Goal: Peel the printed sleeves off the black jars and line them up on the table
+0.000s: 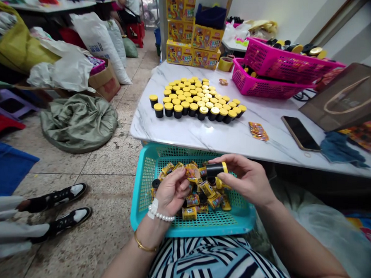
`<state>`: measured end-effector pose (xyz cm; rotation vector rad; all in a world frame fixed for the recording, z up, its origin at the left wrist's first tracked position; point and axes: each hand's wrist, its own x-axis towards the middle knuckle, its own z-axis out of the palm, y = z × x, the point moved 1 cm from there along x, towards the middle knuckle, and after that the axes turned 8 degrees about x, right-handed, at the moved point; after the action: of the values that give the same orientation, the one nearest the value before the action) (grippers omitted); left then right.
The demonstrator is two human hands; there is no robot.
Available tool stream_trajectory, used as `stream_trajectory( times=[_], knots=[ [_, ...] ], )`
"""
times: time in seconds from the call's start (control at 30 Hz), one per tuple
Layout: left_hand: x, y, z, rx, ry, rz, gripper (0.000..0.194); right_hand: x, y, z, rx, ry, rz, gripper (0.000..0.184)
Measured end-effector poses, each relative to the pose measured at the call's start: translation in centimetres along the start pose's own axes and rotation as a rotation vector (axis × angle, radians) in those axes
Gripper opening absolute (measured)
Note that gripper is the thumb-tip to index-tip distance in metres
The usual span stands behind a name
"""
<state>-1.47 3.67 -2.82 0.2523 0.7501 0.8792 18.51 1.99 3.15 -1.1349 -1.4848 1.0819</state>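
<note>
My right hand (248, 178) grips a small black tub with a yellow lid (215, 169), tipped on its side above the basket. In my left hand (173, 191), a printed orange label (192, 172) is pinched between thumb and fingers, close to the tub's black end. Both hands are over a turquoise plastic basket (136, 204) at my lap. Inside lie several tubs wrapped in yellow printed labels (189, 213), and a bare black piece (156, 183) rests near its left side.
On the marble-patterned table (179, 133) stand many black tubs with yellow lids (177, 110). Orange labels (258, 131), a phone (300, 133) and a blue cloth (341, 149) lie to the right. Pink baskets (263, 83) and yellow boxes (205, 38) are behind. A person's shoes (59, 222) show at left.
</note>
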Motion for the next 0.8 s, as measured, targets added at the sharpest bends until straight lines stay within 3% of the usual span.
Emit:
stream_trajectory(
  times=[0.17, 0.33, 0.47, 0.67, 0.8],
  knots=[
    [0.4, -0.4, 0.0, 0.004, 0.003, -0.013, 0.024, 0.4, -0.6, 0.3, 0.202, -0.008, 0.072, 0.022],
    [0.3, -0.6, 0.3, -0.027, -0.028, -0.032, 0.028, 0.8, -0.2, 1.9, 0.214, -0.014, 0.125, 0.023],
    [0.2, -0.5, 0.3, -0.046, -0.049, -0.045, 0.025, 0.8, 0.0, 2.2, 0.076, 0.008, 0.121, 0.022],
    [0.4, -0.7, 0.2, -0.013, -0.073, -0.024, 0.030, 0.6, -1.5, 1.9, -0.438, -0.063, -0.006, 0.021],
    [0.3, -0.7, 0.3, -0.011, -0.070, -0.003, 0.034, 0.6, -1.4, 2.2, -0.391, -0.053, -0.030, 0.019]
  ],
)
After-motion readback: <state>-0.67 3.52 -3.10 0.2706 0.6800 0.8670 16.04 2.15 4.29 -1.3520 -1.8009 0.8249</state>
